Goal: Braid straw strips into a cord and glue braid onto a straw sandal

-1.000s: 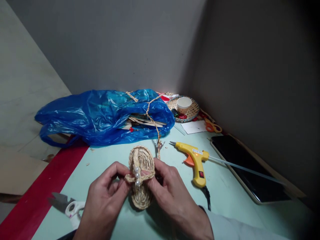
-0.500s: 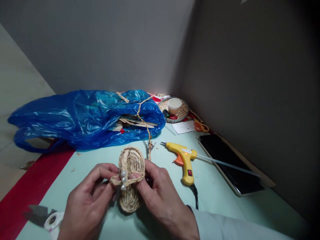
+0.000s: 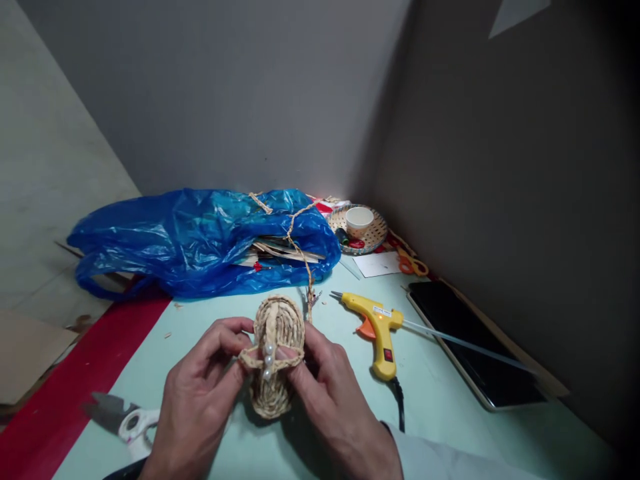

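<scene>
A small woven straw slipper point(image 3: 273, 400) is held upright between my hands, with a braided strap and several white pearl beads point(image 3: 269, 360) down its middle. My left hand point(image 3: 207, 380) pinches the looped left side of the strap between thumb and fingers. Wrapped round the sole's right edge, my right hand point(image 3: 333, 383) has its thumb at the strap's right side. A braided straw cord point(image 3: 303, 257) runs from beside my right fingers up over the blue bag. Just right of my right hand lies a yellow glue gun point(image 3: 383, 333) with a glue stick in its back.
A blue plastic bag point(image 3: 200, 247) with straw strips lies at the back. Behind on the right are a woven tray point(image 3: 380, 237) with a white cup point(image 3: 359, 221), orange-handled scissors point(image 3: 414, 264) and a phone-like black tablet point(image 3: 475, 347). White-handled shears point(image 3: 137, 427) lie at left.
The whole view has shifted, so things sit further right in the picture. The strap's left side now stands out as a wider loop from the sole, with my left fingers still on it.
</scene>
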